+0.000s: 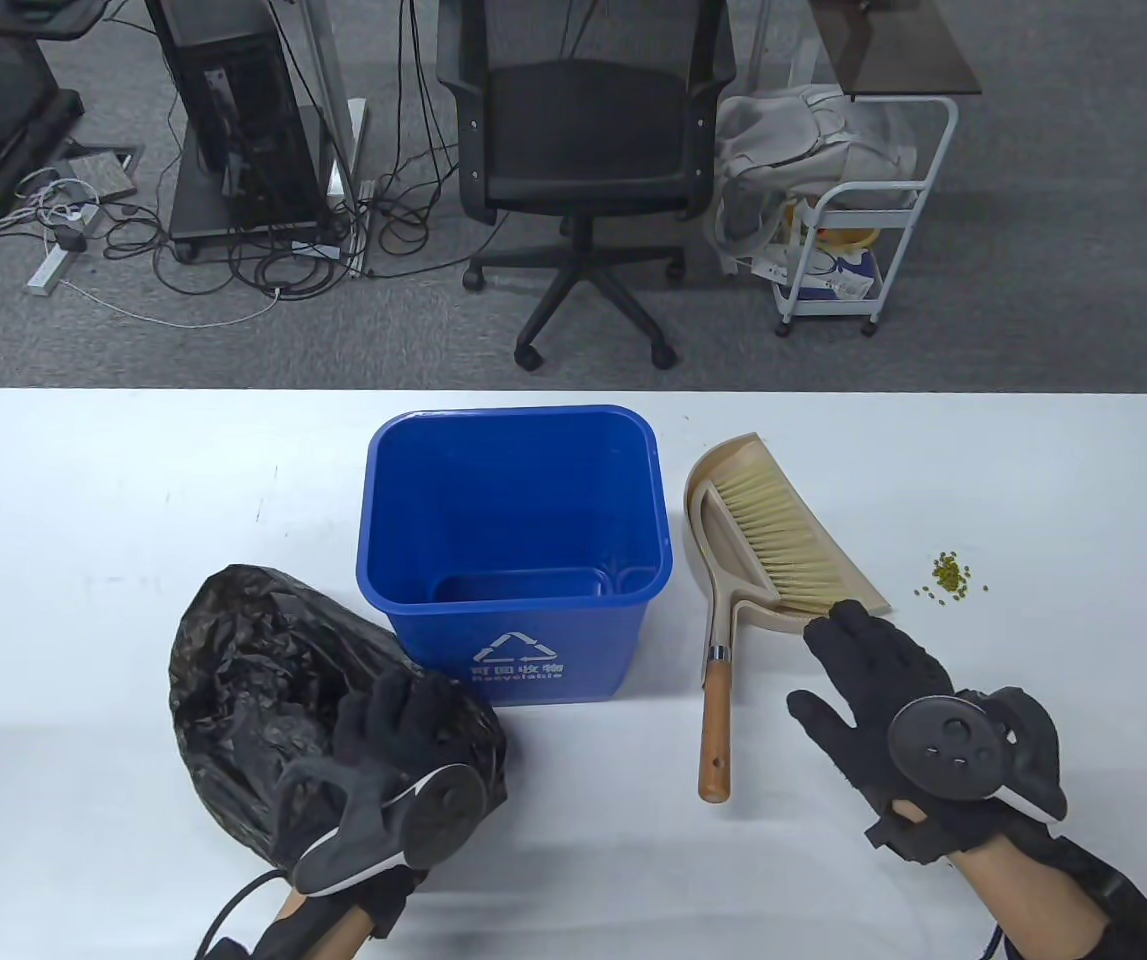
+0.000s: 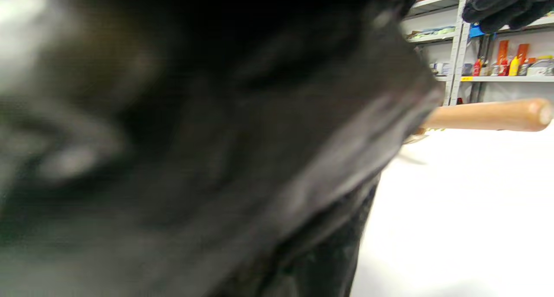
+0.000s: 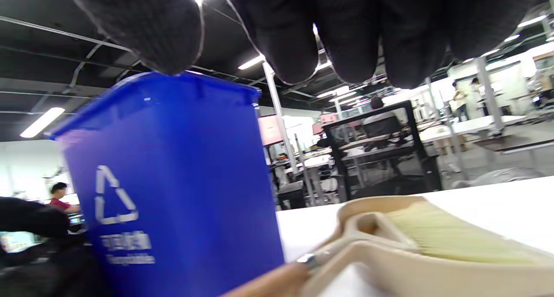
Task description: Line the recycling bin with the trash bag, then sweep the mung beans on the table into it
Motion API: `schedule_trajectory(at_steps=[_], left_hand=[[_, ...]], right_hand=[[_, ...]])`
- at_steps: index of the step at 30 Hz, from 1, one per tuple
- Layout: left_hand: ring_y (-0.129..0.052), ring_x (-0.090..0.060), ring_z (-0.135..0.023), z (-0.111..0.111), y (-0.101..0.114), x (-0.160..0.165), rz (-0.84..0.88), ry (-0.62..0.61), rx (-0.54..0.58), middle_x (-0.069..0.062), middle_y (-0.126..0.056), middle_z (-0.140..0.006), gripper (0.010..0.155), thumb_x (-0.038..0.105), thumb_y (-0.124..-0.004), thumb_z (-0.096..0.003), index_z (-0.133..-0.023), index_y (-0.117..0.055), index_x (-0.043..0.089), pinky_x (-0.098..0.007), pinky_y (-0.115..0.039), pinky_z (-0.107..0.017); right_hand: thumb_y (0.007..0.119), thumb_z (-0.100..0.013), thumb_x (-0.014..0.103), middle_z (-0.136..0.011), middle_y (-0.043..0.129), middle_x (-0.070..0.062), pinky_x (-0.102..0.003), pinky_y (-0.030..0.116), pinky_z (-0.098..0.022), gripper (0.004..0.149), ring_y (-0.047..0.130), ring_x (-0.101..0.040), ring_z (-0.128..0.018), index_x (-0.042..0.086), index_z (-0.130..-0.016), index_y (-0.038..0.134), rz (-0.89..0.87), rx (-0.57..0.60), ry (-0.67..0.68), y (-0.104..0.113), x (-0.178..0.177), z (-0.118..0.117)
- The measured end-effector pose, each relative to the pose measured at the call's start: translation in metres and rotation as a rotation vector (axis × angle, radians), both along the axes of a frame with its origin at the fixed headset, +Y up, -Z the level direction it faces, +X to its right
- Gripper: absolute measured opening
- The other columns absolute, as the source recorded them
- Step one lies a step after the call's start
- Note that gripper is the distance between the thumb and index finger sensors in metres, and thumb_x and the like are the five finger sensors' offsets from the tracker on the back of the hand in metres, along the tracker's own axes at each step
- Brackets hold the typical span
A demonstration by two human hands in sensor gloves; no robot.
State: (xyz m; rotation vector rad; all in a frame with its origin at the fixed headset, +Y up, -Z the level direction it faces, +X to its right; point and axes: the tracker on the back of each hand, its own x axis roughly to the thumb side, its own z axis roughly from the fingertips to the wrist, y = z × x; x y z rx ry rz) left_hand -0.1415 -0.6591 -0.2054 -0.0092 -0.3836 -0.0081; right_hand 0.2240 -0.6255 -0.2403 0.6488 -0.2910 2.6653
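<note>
The blue recycling bin (image 1: 511, 545) stands unlined at the middle of the white table, its side filling the left of the right wrist view (image 3: 173, 193). A crumpled black trash bag (image 1: 273, 690) lies left of it, and my left hand (image 1: 388, 740) grips its near right part; the bag (image 2: 194, 158) blocks most of the left wrist view. A beige dustpan (image 1: 733, 530) with the brush (image 1: 793, 540) in it lies right of the bin, wooden handle (image 1: 716, 730) toward me. A small pile of mung beans (image 1: 951, 577) sits further right. My right hand (image 1: 863, 670) hovers flat by the dustpan's near edge, fingers (image 3: 298, 33) straight.
An office chair (image 1: 588, 150) and a white cart (image 1: 848, 240) stand on the floor beyond the table's far edge (image 1: 573, 392). Cables and equipment racks are at the back left.
</note>
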Motion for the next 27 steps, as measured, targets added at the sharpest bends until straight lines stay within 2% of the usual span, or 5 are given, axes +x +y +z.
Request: schedule_trajectory(at_steps=[6, 11, 16, 27], left_hand=[[-0.056, -0.065, -0.104, -0.005, 0.002, 0.039, 0.003, -0.045, 0.006, -0.027, -0.066, -0.115, 0.041, 0.028, -0.095, -0.0440, -0.078, -0.098, 0.007, -0.080, -0.049, -0.071], [-0.056, -0.065, -0.104, -0.008, 0.006, 0.060, 0.017, -0.065, 0.013, -0.026, -0.066, -0.115, 0.041, 0.028, -0.095, -0.0441, -0.079, -0.098, 0.007, -0.080, -0.049, -0.071], [-0.056, -0.065, -0.104, -0.011, 0.009, 0.067, 0.033, -0.077, 0.011, -0.026, -0.066, -0.115, 0.041, 0.029, -0.095, -0.0442, -0.079, -0.098, 0.008, -0.080, -0.050, -0.071], [-0.058, -0.065, -0.103, -0.015, 0.018, 0.065, 0.166, -0.061, -0.005, -0.026, -0.067, -0.115, 0.041, 0.029, -0.094, -0.0445, -0.079, -0.098, 0.007, -0.079, -0.051, -0.071]], right_hand=[[0.074, -0.051, 0.048, -0.099, 0.072, -0.041, -0.072, 0.067, -0.055, 0.074, 0.079, -0.065, -0.080, -0.007, -0.101, 0.074, -0.014, -0.014, 0.122, 0.011, -0.035, 0.012], [0.075, -0.051, 0.048, -0.099, 0.073, -0.040, -0.071, 0.068, -0.054, 0.074, 0.080, -0.064, -0.080, -0.007, -0.101, 0.075, -0.015, -0.060, 0.172, 0.013, -0.057, 0.012], [0.078, -0.049, 0.048, -0.099, 0.073, -0.040, -0.071, 0.068, -0.054, 0.075, 0.079, -0.065, -0.081, -0.007, -0.101, 0.074, 0.006, -0.126, 0.209, 0.008, -0.072, 0.007], [0.083, -0.046, 0.050, -0.104, 0.063, -0.042, -0.075, 0.060, -0.059, 0.082, 0.067, -0.069, -0.087, -0.009, -0.102, 0.072, 0.190, -0.222, 0.288, -0.017, -0.119, 0.006]])
